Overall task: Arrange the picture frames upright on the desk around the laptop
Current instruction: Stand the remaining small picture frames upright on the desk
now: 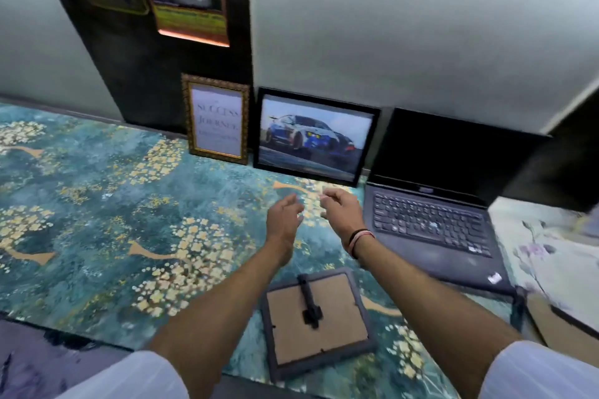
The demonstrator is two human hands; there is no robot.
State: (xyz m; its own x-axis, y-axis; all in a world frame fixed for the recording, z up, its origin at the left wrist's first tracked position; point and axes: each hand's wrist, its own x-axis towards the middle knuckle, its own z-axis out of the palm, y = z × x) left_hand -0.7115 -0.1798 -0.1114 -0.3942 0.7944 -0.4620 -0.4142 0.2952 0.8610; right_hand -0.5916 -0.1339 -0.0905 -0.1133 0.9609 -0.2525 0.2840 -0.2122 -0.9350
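Gilt moulding edges the quote frame [216, 119], which stands upright against the dark wall panel at the back of the desk [81, 204], on its teal, blossom-patterned cover; just beside it, to the right, the black car-picture frame [316, 137] also stands upright, leaning back, close to the open laptop [431, 204]; two frames look placed, both on the laptop's left. In front of the car picture hover the left hand [283, 220] and the right hand [342, 212], both empty, fingers loosely spread, gripping nothing, apart from every frame. Nearer the desk's front edge, between the forearms, a small grey frame [316, 321] lies face down, stand uppermost; it is not yet set up. At the far right a further flat frame [560, 324] appears partly out of view; I judge roughly half the work remains, and the laptop's right side holds no upright frame.
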